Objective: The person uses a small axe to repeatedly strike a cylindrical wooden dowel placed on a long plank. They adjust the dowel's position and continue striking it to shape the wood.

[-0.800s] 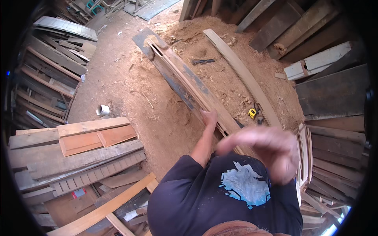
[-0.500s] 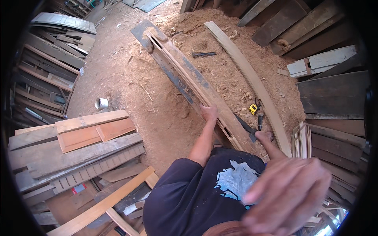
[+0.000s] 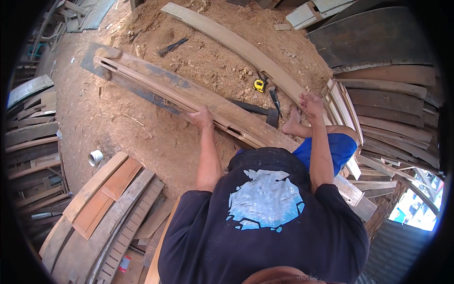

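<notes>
My left hand [image 3: 202,117] is closed over a long, grooved wooden rail [image 3: 156,92] with slots cut in it. The rail lies along a wide, stained plank [image 3: 213,98] running from far left to near my lap. My right hand [image 3: 311,105] is raised above my bare foot [image 3: 293,124], its fingers curled in; whatever they may hold is too small to make out. Between the plank and a long pale board [image 3: 236,42] are a dark hammer [image 3: 272,116], a black-handled tool resembling a chisel [image 3: 275,99] and a yellow tape measure [image 3: 258,85].
Wood shavings cover the ground [image 3: 213,66], where dark slim tools [image 3: 172,47] lie farther off. Stacked boards [image 3: 101,203] stand at the near left, with a white cup-like container [image 3: 95,157] beside them. Leaning planks [image 3: 392,99] line the right side.
My right hand, blurred close to the camera before, is now lowered toward my foot. My left hand stays on the rail. The whole view has turned, shifting the plank and tools leftward.
</notes>
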### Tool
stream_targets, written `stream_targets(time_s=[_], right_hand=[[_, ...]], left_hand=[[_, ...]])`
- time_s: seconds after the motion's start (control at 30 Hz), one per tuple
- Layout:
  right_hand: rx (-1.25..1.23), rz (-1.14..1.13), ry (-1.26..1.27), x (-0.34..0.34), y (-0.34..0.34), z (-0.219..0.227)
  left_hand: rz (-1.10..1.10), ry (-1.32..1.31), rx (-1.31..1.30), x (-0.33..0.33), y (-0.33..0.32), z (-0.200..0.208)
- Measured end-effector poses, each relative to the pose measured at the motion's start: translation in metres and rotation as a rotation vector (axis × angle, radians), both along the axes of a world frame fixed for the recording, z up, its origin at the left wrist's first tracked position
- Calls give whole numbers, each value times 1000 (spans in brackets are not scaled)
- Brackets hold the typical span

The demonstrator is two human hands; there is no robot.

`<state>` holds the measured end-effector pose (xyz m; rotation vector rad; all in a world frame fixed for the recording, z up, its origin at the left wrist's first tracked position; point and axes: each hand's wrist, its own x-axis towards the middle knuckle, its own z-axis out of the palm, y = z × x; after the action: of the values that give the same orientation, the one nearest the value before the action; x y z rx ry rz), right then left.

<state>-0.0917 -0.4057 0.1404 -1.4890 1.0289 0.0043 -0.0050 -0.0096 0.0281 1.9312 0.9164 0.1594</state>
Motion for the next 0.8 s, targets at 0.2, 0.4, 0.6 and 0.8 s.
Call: stream_targets(time_s=[0.2,0.4,0.6,0.8], right_hand=[[123,207,397,-19,8,-109],[268,406,531,-4,56,-185],[499,196,616,12,103,-247],[395,-257,637,24,121,-277]], left_hand=[[-11,70,-63,2,7,13],[19,-95,-224,1,1,19],[-27,1,-179,-3,17,-3],[-21,-109,-171,-10,21,-24]])
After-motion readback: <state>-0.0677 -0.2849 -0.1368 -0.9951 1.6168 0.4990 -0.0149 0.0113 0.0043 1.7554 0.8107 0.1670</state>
